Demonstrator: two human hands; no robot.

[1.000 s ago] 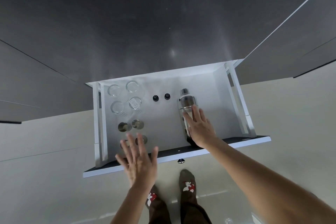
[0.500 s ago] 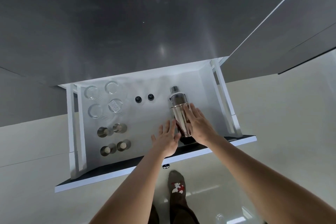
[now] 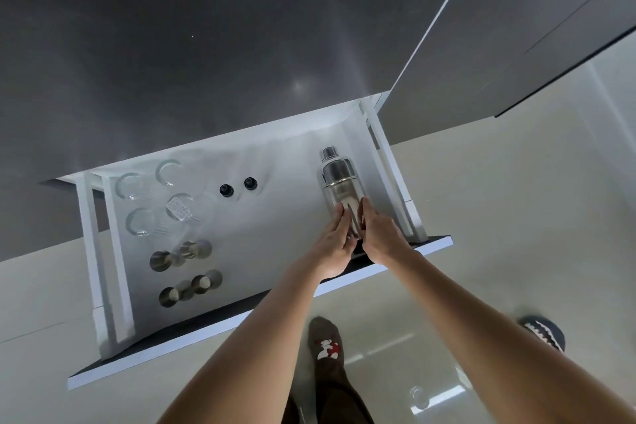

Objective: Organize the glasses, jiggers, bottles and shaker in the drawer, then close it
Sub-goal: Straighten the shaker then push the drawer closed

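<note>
A white drawer (image 3: 261, 317) stands pulled open below a dark counter. A steel shaker (image 3: 339, 184) stands at its right side. My left hand (image 3: 335, 246) and my right hand (image 3: 380, 237) press against the shaker's lower body from either side. Several clear glasses (image 3: 141, 222) sit at the drawer's back left. Several steel jiggers (image 3: 161, 260) stand in front of them. Two bottles with black caps (image 3: 226, 190) stand in the middle at the back.
The dark counter (image 3: 206, 45) overhangs the drawer's back. Pale cabinet fronts lie left and right of the drawer. My socked foot (image 3: 325, 344) stands on the glossy floor below the drawer front, and a slipper (image 3: 543, 334) lies at the right.
My left hand has moved from the drawer's front left over to the shaker and now touches it opposite my right hand. The view has shifted right.
</note>
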